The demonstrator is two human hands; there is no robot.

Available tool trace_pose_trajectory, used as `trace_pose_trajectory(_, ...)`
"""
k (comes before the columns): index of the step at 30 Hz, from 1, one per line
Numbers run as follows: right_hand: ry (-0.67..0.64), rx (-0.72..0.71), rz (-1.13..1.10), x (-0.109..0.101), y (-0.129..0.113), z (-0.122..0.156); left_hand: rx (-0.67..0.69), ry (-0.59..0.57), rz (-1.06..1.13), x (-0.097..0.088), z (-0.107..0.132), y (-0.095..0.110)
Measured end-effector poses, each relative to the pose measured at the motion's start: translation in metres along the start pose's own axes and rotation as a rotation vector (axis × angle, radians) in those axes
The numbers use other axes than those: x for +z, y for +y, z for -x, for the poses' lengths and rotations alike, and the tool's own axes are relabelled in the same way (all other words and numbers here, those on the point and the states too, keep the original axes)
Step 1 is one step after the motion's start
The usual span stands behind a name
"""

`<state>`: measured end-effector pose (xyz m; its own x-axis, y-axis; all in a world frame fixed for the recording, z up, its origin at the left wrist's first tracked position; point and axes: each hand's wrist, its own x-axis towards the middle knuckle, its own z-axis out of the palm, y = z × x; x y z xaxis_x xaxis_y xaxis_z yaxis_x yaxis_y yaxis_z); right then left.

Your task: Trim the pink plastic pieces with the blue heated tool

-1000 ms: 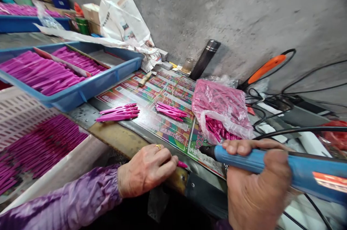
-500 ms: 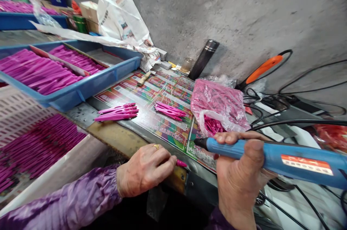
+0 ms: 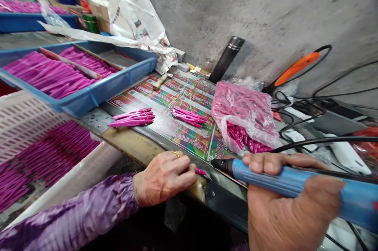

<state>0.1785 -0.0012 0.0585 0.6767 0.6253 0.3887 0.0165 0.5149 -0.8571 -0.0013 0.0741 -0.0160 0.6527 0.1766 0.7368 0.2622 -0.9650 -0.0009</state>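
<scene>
Left hand (image 3: 165,178) and right hand (image 3: 285,217) are apart, the left pinching a pink stick (image 3: 201,171) at the table edge (image 3: 126,137), the right wrapped round a blue driver (image 3: 277,182). With the left hand as the dial's centre, the right sits between 3 and 4 o'clock, and the stick's tip pokes out at 3; the fingers hide the rest. The driver's dark nose is near that tip, seemingly not touching, so this stick looks unfinished. Overall the work seems partway along: a tray (image 3: 124,81) at 10 o'clock holds dense rows of sticks, and a crate (image 3: 85,182) at 9 holds many more, though which are done and which are waiting cannot be told. Two small batches lie on the printed sheet (image 3: 161,125), one (image 3: 132,118) at 11, the other (image 3: 190,117) at 1. A plastic bag (image 3: 240,101) of shiny pink parts (image 3: 240,134) at 2 suggests plenty is left. Beyond are a hammer (image 3: 160,82) at 12, a jar (image 3: 207,66) and a dark flask (image 3: 226,60) at 1, and an orange handle (image 3: 298,69) at 2. A black cable (image 3: 325,140) runs just above the right hand and might snag; the bag crowds the driver's far side.
</scene>
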Motion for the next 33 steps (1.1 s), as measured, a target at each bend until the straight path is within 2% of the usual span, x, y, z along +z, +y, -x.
trace_pose_trajectory(6, -0.004, 0.068, -0.046, 0.002, -0.009, 0.002, -0.055, 0.020, 0.091, 0.003, 0.004, 0.000)
trace_pose_trajectory(17, -0.026, 0.081, -0.064, 0.005, -0.015, 0.003, 0.008, 0.012, 0.040, 0.000, 0.000, -0.001)
trace_pose_trajectory(25, -0.012, 0.110, -0.076, 0.004, -0.017, 0.003, -0.054, 0.050, 0.122, 0.004, 0.004, 0.001)
trace_pose_trajectory(33, -0.009, 0.122, -0.075, 0.005, -0.017, 0.000, -0.055, 0.024, 0.158, 0.007, 0.008, 0.001)
